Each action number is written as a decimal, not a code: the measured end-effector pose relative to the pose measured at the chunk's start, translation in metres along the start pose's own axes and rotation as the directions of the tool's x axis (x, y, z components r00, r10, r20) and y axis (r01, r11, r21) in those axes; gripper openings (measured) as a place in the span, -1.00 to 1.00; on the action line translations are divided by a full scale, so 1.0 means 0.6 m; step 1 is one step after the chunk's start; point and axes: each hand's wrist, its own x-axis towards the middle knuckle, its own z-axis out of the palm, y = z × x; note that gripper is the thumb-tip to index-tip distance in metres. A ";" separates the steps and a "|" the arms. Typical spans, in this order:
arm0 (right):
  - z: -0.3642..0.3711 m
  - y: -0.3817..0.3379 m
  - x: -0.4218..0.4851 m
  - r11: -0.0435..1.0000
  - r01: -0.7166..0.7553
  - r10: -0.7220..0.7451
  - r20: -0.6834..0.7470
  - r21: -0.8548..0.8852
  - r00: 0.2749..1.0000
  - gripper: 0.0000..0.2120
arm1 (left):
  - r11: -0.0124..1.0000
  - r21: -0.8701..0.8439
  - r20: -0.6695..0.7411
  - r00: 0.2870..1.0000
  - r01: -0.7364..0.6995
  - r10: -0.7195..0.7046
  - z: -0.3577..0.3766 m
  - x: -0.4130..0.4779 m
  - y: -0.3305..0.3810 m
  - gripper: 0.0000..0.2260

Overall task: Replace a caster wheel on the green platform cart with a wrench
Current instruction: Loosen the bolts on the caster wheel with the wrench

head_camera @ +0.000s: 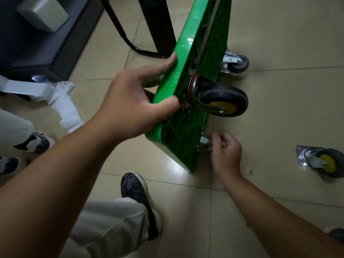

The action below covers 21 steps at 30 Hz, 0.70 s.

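The green platform cart [186,53] stands tipped on its edge on the tiled floor, underside facing right. My left hand [134,103] grips its upper rim, thumb on the underside. A black caster with a yellow hub [223,103] sticks out from the underside near my thumb. Lower down, my right hand [225,151] curls its fingers around a small metal caster bracket [203,140] at the cart's bottom corner; the wheel there is hidden by my fingers. A grey caster [237,63] sits at the far corner. No wrench is visible.
A loose caster with a yellow hub and metal plate [322,161] lies on the floor at right, with a small washer [251,171] near it. My foot [139,198] is below the cart. Another person's shoes [35,142], white paper [61,103] and dark furniture [46,43] are at left.
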 end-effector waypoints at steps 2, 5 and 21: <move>0.013 -0.068 -0.003 0.985 0.040 -0.042 0.008 0.166 0.999 -0.66 | 1.000 0.001 -0.001 1.000 0.013 -0.013 0.000 -0.002 0.003 -0.31; 0.023 -0.130 -0.015 0.913 0.005 -0.022 0.038 0.407 0.999 -0.67 | 1.000 0.007 0.009 1.000 0.022 -0.022 0.000 -0.004 0.008 -0.29; 0.043 -0.141 -0.018 0.827 0.003 -0.055 0.076 0.562 0.996 -0.85 | 0.999 0.004 -0.006 0.999 0.033 -0.033 0.002 0.002 0.003 -0.30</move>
